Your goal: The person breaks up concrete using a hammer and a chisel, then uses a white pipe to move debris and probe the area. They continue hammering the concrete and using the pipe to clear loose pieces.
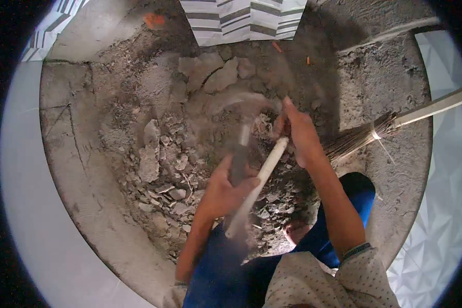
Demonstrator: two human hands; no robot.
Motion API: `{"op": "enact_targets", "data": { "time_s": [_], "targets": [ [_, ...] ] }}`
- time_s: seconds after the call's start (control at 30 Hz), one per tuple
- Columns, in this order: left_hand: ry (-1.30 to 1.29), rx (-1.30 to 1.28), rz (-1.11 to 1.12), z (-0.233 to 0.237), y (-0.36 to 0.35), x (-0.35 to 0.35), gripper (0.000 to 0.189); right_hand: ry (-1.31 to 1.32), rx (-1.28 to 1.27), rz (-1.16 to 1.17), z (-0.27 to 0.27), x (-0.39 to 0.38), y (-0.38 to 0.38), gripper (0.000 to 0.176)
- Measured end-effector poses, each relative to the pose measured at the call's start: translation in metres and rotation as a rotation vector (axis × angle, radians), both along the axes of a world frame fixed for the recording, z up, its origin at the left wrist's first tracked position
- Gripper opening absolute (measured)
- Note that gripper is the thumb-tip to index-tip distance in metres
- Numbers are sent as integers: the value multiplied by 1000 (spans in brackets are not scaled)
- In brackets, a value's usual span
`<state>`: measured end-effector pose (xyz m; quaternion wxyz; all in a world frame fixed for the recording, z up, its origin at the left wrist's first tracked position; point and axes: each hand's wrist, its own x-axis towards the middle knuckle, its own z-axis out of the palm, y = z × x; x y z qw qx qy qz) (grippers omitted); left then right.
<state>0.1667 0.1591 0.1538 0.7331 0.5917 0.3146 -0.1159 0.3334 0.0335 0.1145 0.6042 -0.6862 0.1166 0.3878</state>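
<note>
My left hand (227, 191) is closed around the dark grip of a hammer (238, 164). Its metal shaft points away from me, and its head is smeared by motion into a pale curve. A pale wooden handle (264, 174) slants beside the hammer, its lower end near my knee, passing under my left thumb. At its upper end my right hand (299, 134) has its fingers curled in, seemingly around the handle; what joins that end is hidden or blurred. Just left of those fingers lies a rough, pale clump (263, 126). Broken earth and rubble lie below both hands.
Loose rubble (169, 174) is heaped left of my hands, with flat broken slabs (223, 76) beyond. A twig broom (364, 136) lies at right. Patterned panels (246, 23) stand at the back, and a concrete ledge (69, 133) curves along the left.
</note>
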Motion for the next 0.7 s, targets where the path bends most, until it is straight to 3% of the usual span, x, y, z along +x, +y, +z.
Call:
{"op": "enact_targets", "data": {
  "time_s": [0.13,0.27,0.37,0.47,0.57,0.63,0.7],
  "targets": [
    [-20,124,-161,-12,-5,-3,41,58,25,-102,1,-7,-10,43],
    [-46,40,-99,-9,-11,1,47,147,34,-316,3,-15,-13,40],
    [-7,2,-83,-4,-12,3,46,49,-48,-275,1,-14,-17,40],
    [18,-16,-74,1,-9,12,44,47,237,-378,-5,-17,-23,36],
    [41,54,-12,9,-3,24,41,130,76,-558,15,-38,-15,37],
    [72,182,9,12,-1,32,39,141,279,-88,16,-79,-16,39],
    [-4,283,-27,5,2,32,38,171,252,17,22,-104,-11,33]
  ]
}}
